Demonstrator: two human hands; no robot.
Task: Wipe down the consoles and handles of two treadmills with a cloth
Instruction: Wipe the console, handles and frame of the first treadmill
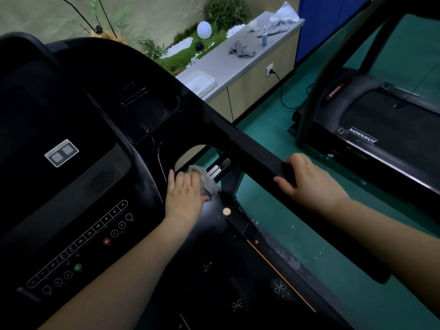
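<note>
1 crumpled grey cloth point(205, 180) meets glossy console point(145, 163).

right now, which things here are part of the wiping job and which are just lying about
In the job: cloth in left hand, console, handle gripped by right hand, second treadmill.
Lying about: grey rag, white cloth, small bottle, white tray, on the counter.

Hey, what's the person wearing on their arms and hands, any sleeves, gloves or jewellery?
Nothing that shows. The left hand and right hand are ungloved, and no watch, bracelet or ring is visible. The arms behind them are bare to the frame edge, with no sleeve in view.
</note>
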